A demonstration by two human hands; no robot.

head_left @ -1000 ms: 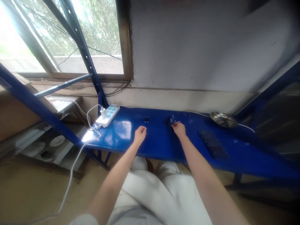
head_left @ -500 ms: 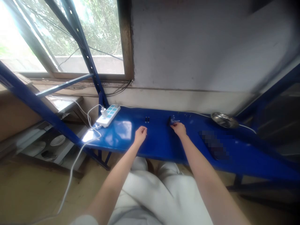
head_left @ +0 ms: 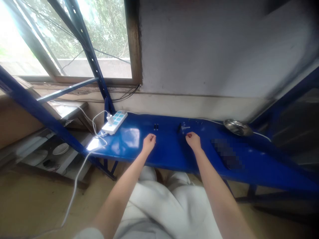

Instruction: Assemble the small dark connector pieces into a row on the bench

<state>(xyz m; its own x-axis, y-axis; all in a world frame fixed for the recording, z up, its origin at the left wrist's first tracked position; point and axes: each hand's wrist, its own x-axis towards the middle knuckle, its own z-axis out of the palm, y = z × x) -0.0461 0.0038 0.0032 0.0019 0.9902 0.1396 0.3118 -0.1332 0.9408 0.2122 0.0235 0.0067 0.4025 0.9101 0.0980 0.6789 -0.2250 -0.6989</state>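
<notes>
My left hand [head_left: 149, 143] is closed over the blue table [head_left: 169, 146], its fingertips pinched; whether anything small sits in them cannot be made out. Just beyond it, two small dark cylinders with pale ends [head_left: 156, 127] stand or lie side by side. My right hand [head_left: 193, 140] is also closed in a pinch, with its fingertips hiding whatever they hold. A short gap separates it from a small dark object [head_left: 179, 127] and a little cluster of clear or whitish pieces [head_left: 184, 127] farther back on the table.
A white power strip [head_left: 114, 122] with a plug and cable lies at the table's left end. At the right stand a shiny metal bowl [head_left: 236, 127] and a blurred dark flat object [head_left: 228, 153]. Tiny bits [head_left: 199, 122] lie near the wall. Blue uprights [head_left: 86, 46] flank the table.
My right hand has drawn back towards me and slightly right, away from the dark object and clear pieces, which stay behind. My left hand has hardly moved.
</notes>
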